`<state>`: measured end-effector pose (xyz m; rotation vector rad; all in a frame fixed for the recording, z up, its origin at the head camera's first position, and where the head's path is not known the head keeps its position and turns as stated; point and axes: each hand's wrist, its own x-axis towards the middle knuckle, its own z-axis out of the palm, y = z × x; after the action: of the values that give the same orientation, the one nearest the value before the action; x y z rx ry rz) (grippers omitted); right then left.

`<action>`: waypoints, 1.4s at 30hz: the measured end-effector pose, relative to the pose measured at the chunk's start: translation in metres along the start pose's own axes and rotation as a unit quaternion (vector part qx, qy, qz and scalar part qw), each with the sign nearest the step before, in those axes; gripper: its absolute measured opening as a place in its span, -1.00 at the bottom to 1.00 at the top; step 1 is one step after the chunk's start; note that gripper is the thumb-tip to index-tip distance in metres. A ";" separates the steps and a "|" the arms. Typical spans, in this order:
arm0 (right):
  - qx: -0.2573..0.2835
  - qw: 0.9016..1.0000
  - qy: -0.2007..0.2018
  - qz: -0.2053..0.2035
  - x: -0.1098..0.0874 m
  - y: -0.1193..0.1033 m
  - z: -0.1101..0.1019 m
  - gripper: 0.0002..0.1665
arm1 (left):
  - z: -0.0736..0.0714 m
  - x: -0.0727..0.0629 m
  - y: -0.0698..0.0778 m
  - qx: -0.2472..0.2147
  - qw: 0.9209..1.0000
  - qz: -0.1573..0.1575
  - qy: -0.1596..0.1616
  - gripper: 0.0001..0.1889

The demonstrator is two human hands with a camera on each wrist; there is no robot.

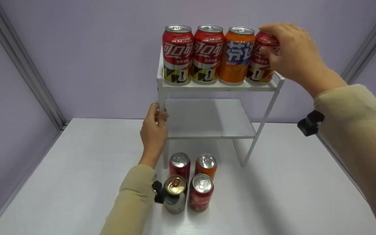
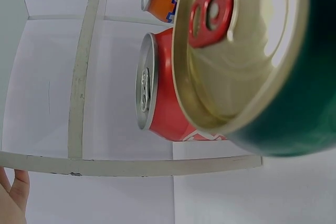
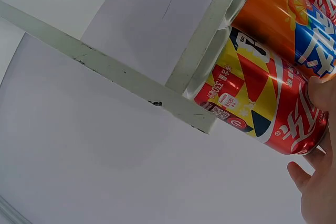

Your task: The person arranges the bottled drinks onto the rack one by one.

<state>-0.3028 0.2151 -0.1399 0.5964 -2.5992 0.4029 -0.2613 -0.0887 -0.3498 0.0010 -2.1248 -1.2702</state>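
White metal two-tier rack [image 1: 207, 119]: landmark for all places here; standing on the white table [image 1: 77, 182]; held at its left front post.

Red printed aluminium drink can [image 1: 259, 70]: upright at the right end of the rack's top tier, just inside the right side rail; base down on the tier, as far as can be told.

Right hand [image 1: 294, 49]: by far the nearer to that can; clamped on its upper part from the rack's right, with thumb across the front and other fingers over and behind the top, partly hidden.

Can to fingers: leftward of the right palm, between thumb and fingers; long axis vertical or nearly so, square to the rack's tier; by judgement, the relation that matters most.

Left hand [image 1: 153, 130]: curled round the rack's left front post, between the two tiers; well apart from the gripped can, lower and at the opposite side.

Orange aluminium can with blue lettering panel [image 1: 235, 63]: next along the rack's top tier; just beside the gripped can, perhaps touching.

Two matching red printed cans [image 1: 178, 54]: upright at the left of the rack's top tier.

Four more aluminium cans [image 1: 201, 195]: upright on the table in front of the rack, toward its left; one with a gold lid.
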 end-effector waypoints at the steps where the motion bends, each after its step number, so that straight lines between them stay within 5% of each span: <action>1: 0.008 1.000 -0.001 0.002 0.000 0.000 0.000 -0.40 | 0.000 0.000 0.000 0.000 1.000 -0.002 -0.001 -0.88; 16: 0.072 0.997 0.005 0.006 -0.005 0.003 0.004 -0.42 | 0.000 -0.001 0.000 0.005 1.000 -0.011 -0.006 -0.89; 25: 0.004 0.995 0.078 -0.065 -0.006 0.005 0.007 -0.43 | -0.001 -0.002 0.000 0.000 1.000 -0.007 -0.006 -0.89; 36: -0.079 0.984 0.099 -0.125 -0.009 0.006 0.015 -0.44 | -0.001 -0.002 0.000 -0.004 1.000 -0.015 -0.009 -0.87; 42: -0.053 0.987 0.090 -0.119 -0.011 0.009 0.017 -0.43 | 0.000 -0.001 0.000 -0.001 1.000 -0.016 -0.006 -0.89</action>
<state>-0.3038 0.2204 -0.1612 0.7839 -2.3280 0.2284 -0.2606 -0.0882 -0.3508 0.0260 -2.1427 -1.2934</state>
